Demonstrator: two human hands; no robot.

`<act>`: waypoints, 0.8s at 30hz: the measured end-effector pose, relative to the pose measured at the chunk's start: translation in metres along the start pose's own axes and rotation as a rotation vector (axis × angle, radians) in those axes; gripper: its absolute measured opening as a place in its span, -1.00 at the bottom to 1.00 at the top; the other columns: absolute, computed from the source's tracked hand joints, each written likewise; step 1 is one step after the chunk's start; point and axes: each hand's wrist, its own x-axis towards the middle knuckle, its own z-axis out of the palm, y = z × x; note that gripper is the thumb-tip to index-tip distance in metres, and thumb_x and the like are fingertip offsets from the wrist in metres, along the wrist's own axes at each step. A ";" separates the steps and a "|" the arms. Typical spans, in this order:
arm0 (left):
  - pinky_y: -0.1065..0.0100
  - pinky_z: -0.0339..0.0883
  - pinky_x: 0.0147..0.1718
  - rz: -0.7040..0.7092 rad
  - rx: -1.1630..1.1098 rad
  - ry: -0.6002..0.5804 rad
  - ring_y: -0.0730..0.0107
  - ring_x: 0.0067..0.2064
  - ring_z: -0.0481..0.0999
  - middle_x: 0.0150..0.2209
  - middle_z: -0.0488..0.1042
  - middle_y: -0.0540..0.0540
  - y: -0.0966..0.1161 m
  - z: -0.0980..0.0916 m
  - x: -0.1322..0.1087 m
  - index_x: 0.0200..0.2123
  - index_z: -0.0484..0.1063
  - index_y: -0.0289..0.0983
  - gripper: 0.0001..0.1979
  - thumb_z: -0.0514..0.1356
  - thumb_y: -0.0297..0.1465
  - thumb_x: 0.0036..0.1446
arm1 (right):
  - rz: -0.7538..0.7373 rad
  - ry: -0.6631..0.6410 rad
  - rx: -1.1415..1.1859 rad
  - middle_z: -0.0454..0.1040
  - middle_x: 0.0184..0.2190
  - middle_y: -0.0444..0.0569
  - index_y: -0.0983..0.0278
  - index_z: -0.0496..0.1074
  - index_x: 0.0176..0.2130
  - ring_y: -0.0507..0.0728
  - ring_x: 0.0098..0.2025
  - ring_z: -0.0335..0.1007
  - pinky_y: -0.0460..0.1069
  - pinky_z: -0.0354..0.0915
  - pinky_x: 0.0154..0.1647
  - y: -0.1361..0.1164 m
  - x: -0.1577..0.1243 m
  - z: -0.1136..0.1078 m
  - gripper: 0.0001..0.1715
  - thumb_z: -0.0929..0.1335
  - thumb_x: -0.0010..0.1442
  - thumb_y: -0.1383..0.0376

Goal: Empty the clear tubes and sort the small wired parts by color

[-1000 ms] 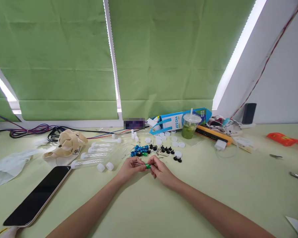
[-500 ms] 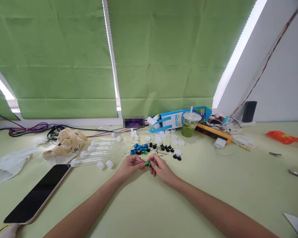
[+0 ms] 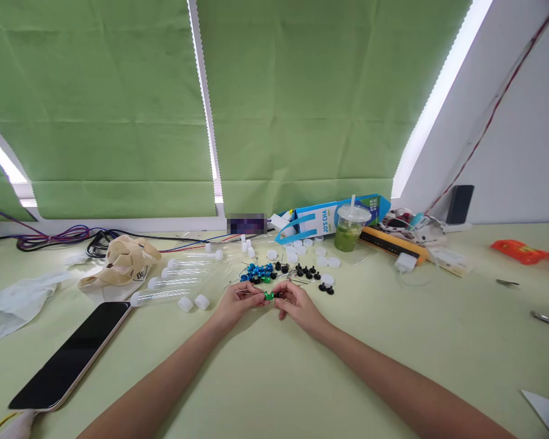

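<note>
Between my two hands is a small green part, with a thin metal pin running back over my left fingers. My left hand pinches the green part from the left. On its right side, my right hand has its fingers closed on a small black piece that meets the green part. Just beyond my fingers lie a heap of blue parts, another green part and several black pieces. White round caps are scattered behind and to the right.
Clear tubes, a beige cap and a phone lie to the left. A drink cup stands by a blue and white bag. A yellow-black strip and metal clippers are on the right.
The green part has shifted slightly left and away from me, and a black piece now shows at its right side. My right fingers have moved a little.
</note>
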 end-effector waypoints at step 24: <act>0.29 0.37 -0.22 -0.026 -0.043 -0.011 0.31 -0.32 0.54 -0.41 0.54 -0.08 -0.001 -0.001 0.002 -0.47 0.40 -0.34 -0.82 0.33 -0.38 -0.10 | 0.070 0.007 0.014 0.36 -0.42 -0.13 0.25 0.27 -0.30 -0.01 -0.52 0.35 -0.12 0.29 -0.60 -0.003 -0.001 0.001 -0.75 0.35 0.03 0.18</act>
